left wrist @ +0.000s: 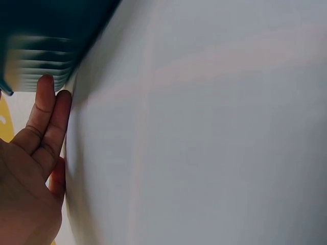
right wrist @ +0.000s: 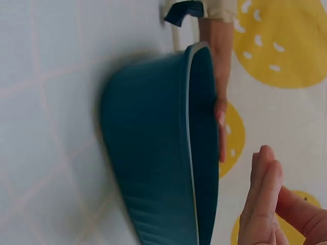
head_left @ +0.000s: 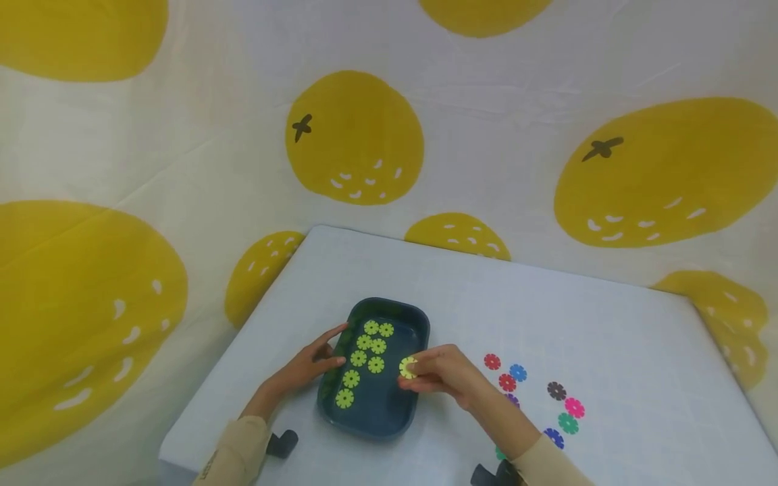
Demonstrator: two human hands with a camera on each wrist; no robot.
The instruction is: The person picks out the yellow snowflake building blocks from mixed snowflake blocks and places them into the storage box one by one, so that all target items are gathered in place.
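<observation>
Above the right part of a dark blue-green tray [head_left: 395,405], my right hand [head_left: 439,371] pinches a yellow-green notched plastic disc [head_left: 408,367] between thumb and fingers. In the right wrist view the same fingers [right wrist: 263,191] rise beside the tray wall [right wrist: 148,138], and the disc is hidden. My left hand [head_left: 306,364] rests at the tray's left rim with its fingers extended. Seen from the left wrist, straight fingers [left wrist: 48,117] lie against the ribbed outer wall. Several matching yellow-green discs [head_left: 375,365] lie flat in the tray's left half.
Right of the tray, loose notched discs lie on the white table [head_left: 638,378]: red [head_left: 491,362], light blue [head_left: 518,372], brown [head_left: 556,391], pink [head_left: 574,408], green [head_left: 568,424] and dark blue [head_left: 554,438]. My right forearm partly covers others. A fruit-printed cloth [head_left: 486,155] hangs behind.
</observation>
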